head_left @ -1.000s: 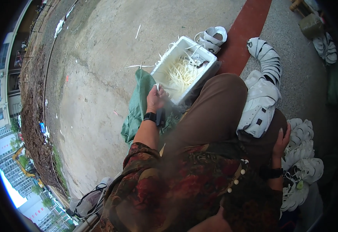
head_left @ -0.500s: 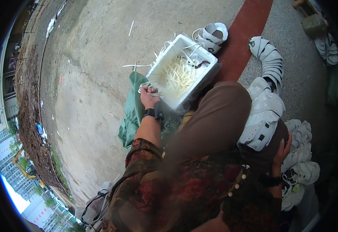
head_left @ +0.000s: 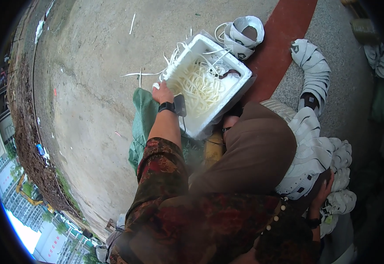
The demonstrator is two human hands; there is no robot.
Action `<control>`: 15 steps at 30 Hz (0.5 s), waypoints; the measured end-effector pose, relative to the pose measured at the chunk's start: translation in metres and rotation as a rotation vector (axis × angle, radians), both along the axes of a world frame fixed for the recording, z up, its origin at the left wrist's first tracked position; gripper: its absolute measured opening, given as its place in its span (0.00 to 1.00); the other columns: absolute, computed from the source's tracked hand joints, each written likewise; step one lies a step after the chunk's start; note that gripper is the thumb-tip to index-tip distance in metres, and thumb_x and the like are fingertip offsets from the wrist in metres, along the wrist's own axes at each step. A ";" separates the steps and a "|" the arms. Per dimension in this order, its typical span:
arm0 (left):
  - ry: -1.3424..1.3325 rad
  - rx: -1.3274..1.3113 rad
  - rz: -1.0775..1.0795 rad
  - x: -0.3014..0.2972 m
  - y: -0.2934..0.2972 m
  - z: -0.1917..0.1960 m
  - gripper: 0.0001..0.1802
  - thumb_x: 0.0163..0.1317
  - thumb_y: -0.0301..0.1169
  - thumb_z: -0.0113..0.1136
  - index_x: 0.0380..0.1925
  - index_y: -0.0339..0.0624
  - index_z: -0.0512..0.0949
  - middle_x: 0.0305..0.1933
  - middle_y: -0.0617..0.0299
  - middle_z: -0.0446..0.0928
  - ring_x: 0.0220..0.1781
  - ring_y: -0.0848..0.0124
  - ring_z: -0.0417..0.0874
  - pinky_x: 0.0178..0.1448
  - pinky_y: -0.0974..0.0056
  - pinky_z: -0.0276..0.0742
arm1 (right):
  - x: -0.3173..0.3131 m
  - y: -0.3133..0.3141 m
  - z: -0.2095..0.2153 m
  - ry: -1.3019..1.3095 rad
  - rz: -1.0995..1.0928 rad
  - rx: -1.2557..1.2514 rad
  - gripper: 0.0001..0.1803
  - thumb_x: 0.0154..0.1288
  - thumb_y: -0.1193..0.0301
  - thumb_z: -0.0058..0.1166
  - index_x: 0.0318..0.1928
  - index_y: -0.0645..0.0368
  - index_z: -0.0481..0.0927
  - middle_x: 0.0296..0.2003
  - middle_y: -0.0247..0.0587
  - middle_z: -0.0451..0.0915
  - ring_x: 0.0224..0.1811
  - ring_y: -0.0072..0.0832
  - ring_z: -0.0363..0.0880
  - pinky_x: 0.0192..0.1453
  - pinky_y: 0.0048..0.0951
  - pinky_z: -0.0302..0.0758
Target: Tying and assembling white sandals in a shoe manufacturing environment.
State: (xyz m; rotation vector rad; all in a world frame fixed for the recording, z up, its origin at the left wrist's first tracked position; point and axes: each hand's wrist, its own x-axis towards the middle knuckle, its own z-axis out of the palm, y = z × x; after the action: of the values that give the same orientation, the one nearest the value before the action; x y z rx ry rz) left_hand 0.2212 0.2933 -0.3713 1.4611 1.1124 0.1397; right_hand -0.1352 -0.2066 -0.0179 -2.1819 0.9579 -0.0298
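My left hand [head_left: 162, 93] is closed at the left rim of a white foam box [head_left: 240, 83]. A bit of white shoelace [head_left: 156, 86] shows at its fingers; the rest of the grip is hidden. Inside the box lies a tangle of cream-white shoelaces [head_left: 198, 88], some hanging over the far left corner. White shoe uppers [head_left: 304, 167] lie overlapped across my lap. My right hand [head_left: 322, 193] rests against my thigh beside them, fingers stretched out and holding nothing visible.
A curved row of nested white shoe uppers [head_left: 315, 70] lies on the ground at the right. Another small stack of uppers [head_left: 244, 35] stands behind the box. More uppers [head_left: 341, 176] are piled by my right hand. Green cloth [head_left: 142, 127] lies under my left arm.
My left hand has moved forward along the box's left side, the arm straighter. The view has shifted slightly. My right hand stays at my thigh.
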 end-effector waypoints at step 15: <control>-0.104 -0.049 -0.176 -0.049 -0.011 0.089 0.04 0.61 0.26 0.51 0.36 0.41 0.72 0.25 0.65 0.74 0.25 0.76 0.74 0.25 0.70 0.69 | -0.011 0.003 0.000 -0.077 -0.004 -0.046 0.23 0.69 0.70 0.38 0.62 0.68 0.61 0.58 0.51 0.67 0.61 0.36 0.64 0.66 0.32 0.56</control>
State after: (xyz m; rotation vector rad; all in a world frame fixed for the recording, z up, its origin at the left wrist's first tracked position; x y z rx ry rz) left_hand 0.1719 0.2823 -0.2826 1.4837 0.8932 0.0633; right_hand -0.1458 -0.2035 -0.0182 -2.2039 0.9267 -0.1375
